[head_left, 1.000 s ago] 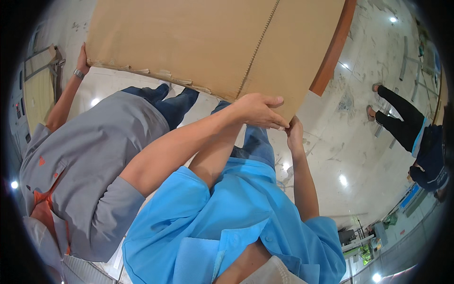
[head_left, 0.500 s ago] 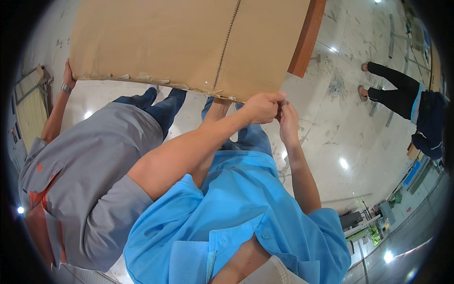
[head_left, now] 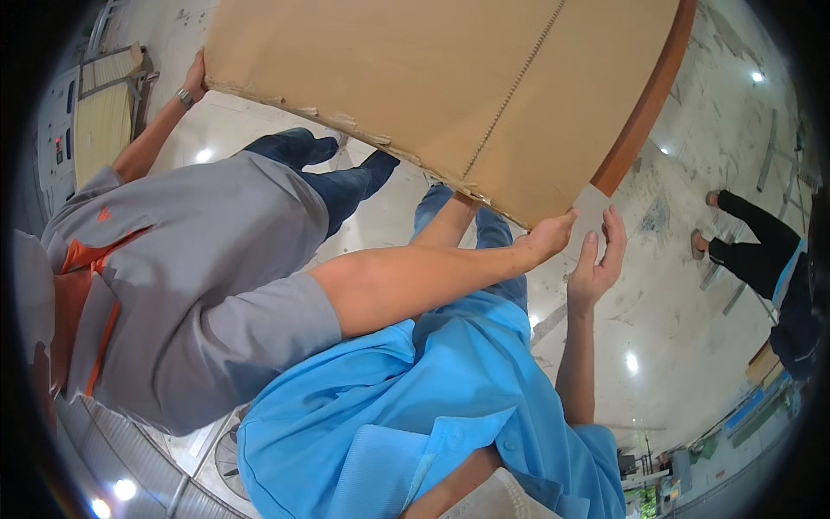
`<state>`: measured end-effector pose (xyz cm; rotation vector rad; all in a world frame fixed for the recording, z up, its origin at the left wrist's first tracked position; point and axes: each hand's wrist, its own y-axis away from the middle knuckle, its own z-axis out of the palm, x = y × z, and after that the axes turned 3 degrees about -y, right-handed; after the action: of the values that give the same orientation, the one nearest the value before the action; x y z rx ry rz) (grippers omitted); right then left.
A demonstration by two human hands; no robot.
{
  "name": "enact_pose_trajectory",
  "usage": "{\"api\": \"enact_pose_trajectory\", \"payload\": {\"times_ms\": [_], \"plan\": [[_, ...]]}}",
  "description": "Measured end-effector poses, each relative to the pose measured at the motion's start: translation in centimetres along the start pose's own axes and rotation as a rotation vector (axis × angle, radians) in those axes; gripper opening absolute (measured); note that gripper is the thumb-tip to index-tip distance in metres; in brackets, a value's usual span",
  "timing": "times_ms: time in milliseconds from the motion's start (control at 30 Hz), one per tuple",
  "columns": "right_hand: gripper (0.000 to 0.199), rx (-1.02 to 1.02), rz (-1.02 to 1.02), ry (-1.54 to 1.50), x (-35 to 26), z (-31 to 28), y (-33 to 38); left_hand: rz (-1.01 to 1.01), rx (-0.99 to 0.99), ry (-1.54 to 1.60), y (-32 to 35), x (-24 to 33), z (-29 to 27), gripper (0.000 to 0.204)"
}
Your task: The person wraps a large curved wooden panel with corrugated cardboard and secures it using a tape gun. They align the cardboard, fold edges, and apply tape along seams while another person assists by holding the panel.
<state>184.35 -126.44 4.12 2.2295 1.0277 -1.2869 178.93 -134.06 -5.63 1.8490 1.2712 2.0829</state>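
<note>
A large brown cardboard sheet (head_left: 415, 78) with a ragged near edge and a zigzag seam spreads ahead of me. Along its right side shows a reddish-brown board (head_left: 647, 104). My left forearm (head_left: 447, 220) passes below a co-worker's arm and reaches under the near edge; the cardboard hides my left hand's fingers. Just right of the near right corner, my right hand (head_left: 595, 266) is raised with fingers apart, holding nothing. The co-worker's right hand (head_left: 550, 237) grips that corner, and their left hand (head_left: 196, 76) is on the left corner.
The co-worker in a grey shirt (head_left: 207, 259) stands close at my left. Another person in dark trousers (head_left: 750, 227) is farther off on the right, near metal bars (head_left: 768, 151) on the pale floor (head_left: 666, 303). Yellowish panels (head_left: 108, 112) stand at far left.
My right hand has come away from the sheet's corner and the co-worker's hand, and its fingers have spread. The sheet appears farther right in the view, which has turned somewhat.
</note>
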Motion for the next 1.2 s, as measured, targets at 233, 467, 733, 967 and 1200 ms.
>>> {"api": "enact_pose_trajectory", "payload": {"times_ms": [233, 467, 733, 967, 1200], "plan": [[0.055, -0.835, -0.658, 0.084, -8.7, 5.5, -7.2, -0.237, -0.516, 0.973, -1.1, -5.9, -11.2, 0.027], [0.064, -0.974, -0.876, 0.327, -9.2, 14.5, -7.0, -0.066, -0.083, 1.684, -4.0, -10.1, -12.4, 0.024], [0.059, -1.065, -0.756, 0.5, -5.0, 14.5, -8.0, 0.197, 0.248, 1.808, -6.7, -14.6, -28.9, 0.02], [0.057, -0.817, -0.27, 0.19, -7.8, 16.4, -5.6, 0.362, 0.668, 1.767, -6.2, -24.7, -51.0, 0.017], [0.059, -0.61, -0.219, 0.222, -15.6, 23.0, -9.2, 0.416, 1.16, 1.418, -3.6, -28.2, -70.0, 0.014]]}}
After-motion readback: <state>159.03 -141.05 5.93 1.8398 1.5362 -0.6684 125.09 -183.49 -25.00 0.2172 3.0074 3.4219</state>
